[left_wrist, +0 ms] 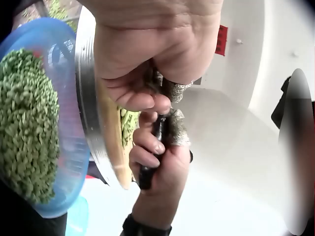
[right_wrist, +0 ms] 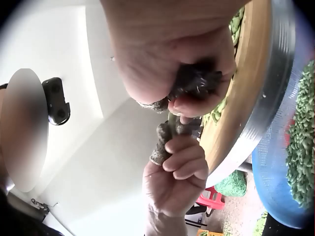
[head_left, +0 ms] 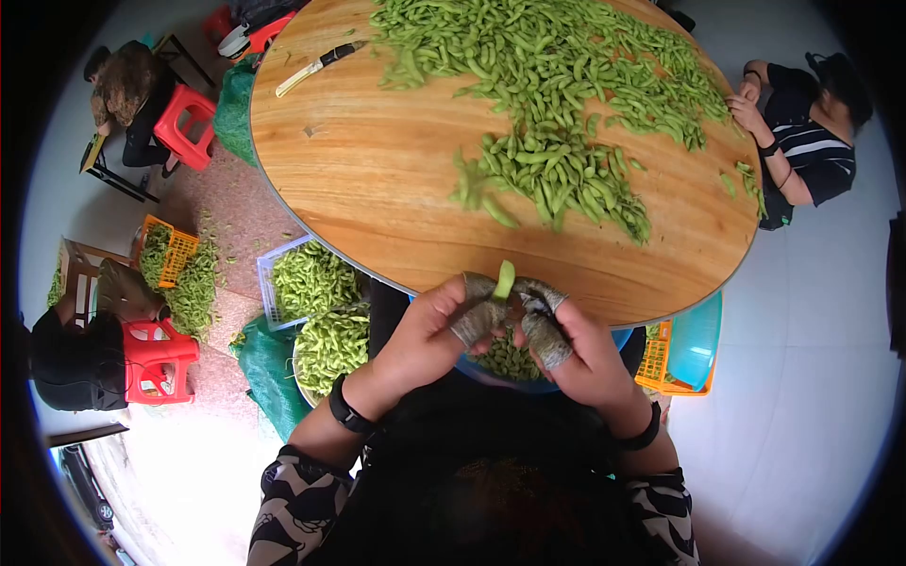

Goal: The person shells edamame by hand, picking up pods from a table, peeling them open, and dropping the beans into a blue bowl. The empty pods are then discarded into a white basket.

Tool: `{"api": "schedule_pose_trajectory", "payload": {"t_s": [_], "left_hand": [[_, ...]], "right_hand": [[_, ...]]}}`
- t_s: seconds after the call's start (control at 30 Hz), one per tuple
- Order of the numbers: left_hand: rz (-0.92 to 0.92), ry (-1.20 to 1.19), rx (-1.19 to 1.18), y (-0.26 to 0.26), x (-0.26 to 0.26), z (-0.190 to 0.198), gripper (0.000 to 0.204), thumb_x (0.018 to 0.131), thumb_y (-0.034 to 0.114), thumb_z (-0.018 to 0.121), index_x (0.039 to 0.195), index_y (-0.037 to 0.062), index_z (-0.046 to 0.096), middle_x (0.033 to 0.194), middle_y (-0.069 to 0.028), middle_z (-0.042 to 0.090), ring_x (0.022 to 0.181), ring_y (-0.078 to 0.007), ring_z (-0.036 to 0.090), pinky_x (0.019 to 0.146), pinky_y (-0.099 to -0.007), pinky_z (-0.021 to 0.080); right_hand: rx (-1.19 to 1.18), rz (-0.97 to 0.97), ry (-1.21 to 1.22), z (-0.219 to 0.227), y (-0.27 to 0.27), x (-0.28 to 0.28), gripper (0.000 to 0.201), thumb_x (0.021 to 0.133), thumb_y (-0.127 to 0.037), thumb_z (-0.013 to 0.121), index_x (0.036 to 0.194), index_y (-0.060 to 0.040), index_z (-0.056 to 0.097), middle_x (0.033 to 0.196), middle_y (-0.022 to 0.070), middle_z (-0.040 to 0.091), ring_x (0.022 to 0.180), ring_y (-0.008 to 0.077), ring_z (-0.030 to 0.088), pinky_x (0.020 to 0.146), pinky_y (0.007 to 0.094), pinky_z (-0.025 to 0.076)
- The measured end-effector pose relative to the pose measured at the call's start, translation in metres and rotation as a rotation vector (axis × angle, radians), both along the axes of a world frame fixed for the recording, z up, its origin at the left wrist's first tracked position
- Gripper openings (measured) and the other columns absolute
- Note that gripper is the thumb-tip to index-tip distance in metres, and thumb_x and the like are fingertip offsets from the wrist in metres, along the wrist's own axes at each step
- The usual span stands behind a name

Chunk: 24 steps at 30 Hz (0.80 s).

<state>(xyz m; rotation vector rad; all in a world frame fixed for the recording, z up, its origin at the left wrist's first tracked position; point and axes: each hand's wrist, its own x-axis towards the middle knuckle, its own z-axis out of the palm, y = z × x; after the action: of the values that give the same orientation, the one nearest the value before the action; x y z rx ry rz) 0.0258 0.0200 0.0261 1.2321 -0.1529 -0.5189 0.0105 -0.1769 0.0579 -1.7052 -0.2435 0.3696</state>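
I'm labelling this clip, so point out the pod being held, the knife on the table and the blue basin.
pod [head_left: 505,279], head view, its upper half
knife [head_left: 311,69], head view, mid-blade
blue basin [left_wrist: 71,147], left wrist view, its wall

A knife [head_left: 316,67] lies on the round wooden table [head_left: 377,179]; red stools [head_left: 185,125] stand nearby.

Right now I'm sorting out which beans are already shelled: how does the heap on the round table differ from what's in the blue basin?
The heap on the table is whole long pods, spread loosely over the wood; the blue basin holds small round shelled beans, packed together. The heap lies on top of the table, while the basin sits below its edge, under both hands. Both are green.
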Motion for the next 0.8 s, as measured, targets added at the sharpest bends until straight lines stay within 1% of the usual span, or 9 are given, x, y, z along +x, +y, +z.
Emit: {"api": "schedule_pose_trajectory", "payload": {"t_s": [0.27, 0.33, 0.37, 0.47, 0.57, 0.63, 0.67, 0.73, 0.8], "left_hand": [[0.033, -0.334, 0.261, -0.009, -0.005, -0.004, 0.014, 0.09, 0.002, 0.059, 0.103, 0.003, 0.056, 0.086, -0.0032, 0.063, 0.073, -0.0126, 0.06, 0.066, -0.0258, 0.049], [0.087, -0.546, 0.404, -0.01, -0.005, -0.007, 0.017, 0.086, -0.001, 0.061, 0.102, 0.0018, 0.056, 0.087, -0.0112, 0.064, 0.074, -0.0244, 0.065, 0.065, -0.0303, 0.052], [0.083, -0.547, 0.406, -0.011, -0.006, -0.007, 0.017, 0.086, -0.001, 0.061, 0.102, 0.0018, 0.056, 0.087, -0.0112, 0.064, 0.074, -0.0244, 0.065, 0.065, -0.0303, 0.052], [0.172, -0.944, 0.745, -0.014, -0.008, -0.005, 0.021, 0.082, -0.002, 0.063, 0.101, 0.0021, 0.057, 0.089, -0.0178, 0.064, 0.074, -0.0339, 0.065, 0.064, -0.0337, 0.052], [0.172, -0.959, 0.787, -0.015, -0.009, -0.006, 0.023, 0.08, 0.0, 0.065, 0.101, 0.001, 0.057, 0.089, -0.0204, 0.063, 0.074, -0.0386, 0.063, 0.063, -0.0362, 0.052], [0.169, -0.957, 0.566, -0.013, -0.006, -0.008, 0.021, 0.083, 0.003, 0.064, 0.103, 0.0017, 0.059, 0.087, -0.0155, 0.065, 0.068, -0.0287, 0.064, 0.059, -0.0318, 0.051], [0.168, -0.958, 0.567, -0.009, -0.006, -0.007, 0.021, 0.083, 0.003, 0.064, 0.103, 0.0017, 0.059, 0.087, -0.0155, 0.065, 0.068, -0.0287, 0.064, 0.059, -0.0318, 0.051], [-0.146, -0.022, -0.038, 0.001, -0.009, -0.005, 0.018, 0.088, 0.006, 0.063, 0.105, 0.004, 0.061, 0.086, -0.0082, 0.066, 0.065, -0.0151, 0.061, 0.058, -0.0244, 0.048], [-0.185, 0.068, -0.105, 0.002, -0.007, -0.006, 0.016, 0.089, 0.007, 0.062, 0.105, 0.0053, 0.061, 0.085, -0.0048, 0.065, 0.065, -0.0106, 0.059, 0.058, -0.0215, 0.046]], "right_hand": [[0.035, 0.02, 0.028, -0.005, -0.005, -0.002, 0.019, 0.086, 0.001, 0.05, 0.105, 0.0026, 0.054, 0.079, 0.0068, 0.059, 0.073, 0.013, 0.056, 0.069, 0.0277, 0.046], [0.003, 0.003, 0.028, -0.006, -0.006, -0.003, 0.021, 0.086, 0.001, 0.051, 0.107, 0.0025, 0.054, 0.08, 0.0073, 0.059, 0.072, 0.013, 0.056, 0.068, 0.0278, 0.047], [0.005, -0.001, 0.027, -0.008, -0.006, -0.003, 0.021, 0.086, 0.001, 0.051, 0.107, 0.0025, 0.054, 0.08, 0.0073, 0.059, 0.072, 0.013, 0.056, 0.068, 0.0278, 0.047], [-0.021, -0.057, -0.037, -0.015, -0.006, -0.003, 0.024, 0.085, 0.001, 0.053, 0.109, 0.0013, 0.053, 0.081, 0.0064, 0.06, 0.073, 0.0131, 0.057, 0.069, 0.0273, 0.047], [0.152, -0.064, 0.217, -0.015, -0.009, -0.001, 0.026, 0.088, -0.002, 0.053, 0.114, -0.0023, 0.053, 0.079, 0.0036, 0.057, 0.063, 0.0109, 0.053, 0.058, 0.0254, 0.045], [0.5, 0.003, 0.582, -0.018, -0.015, -0.001, 0.026, 0.092, -0.006, 0.051, 0.118, -0.0067, 0.052, 0.075, 0.0005, 0.053, 0.053, 0.0067, 0.044, 0.046, 0.022, 0.037], [0.501, 0.003, 0.582, -0.019, -0.019, -0.002, 0.026, 0.092, -0.006, 0.051, 0.118, -0.0067, 0.052, 0.075, 0.0005, 0.053, 0.053, 0.0067, 0.044, 0.046, 0.022, 0.037], [0.801, 0.15, 0.765, -0.021, -0.025, -0.007, 0.025, 0.095, -0.01, 0.049, 0.12, -0.0096, 0.05, 0.073, -0.0006, 0.05, 0.05, 0.0036, 0.035, 0.041, 0.0191, 0.028], [0.827, 0.153, 0.797, -0.02, -0.026, -0.008, 0.025, 0.095, -0.01, 0.049, 0.119, -0.0094, 0.05, 0.074, -0.0003, 0.05, 0.05, 0.004, 0.037, 0.042, 0.0193, 0.029]]}}
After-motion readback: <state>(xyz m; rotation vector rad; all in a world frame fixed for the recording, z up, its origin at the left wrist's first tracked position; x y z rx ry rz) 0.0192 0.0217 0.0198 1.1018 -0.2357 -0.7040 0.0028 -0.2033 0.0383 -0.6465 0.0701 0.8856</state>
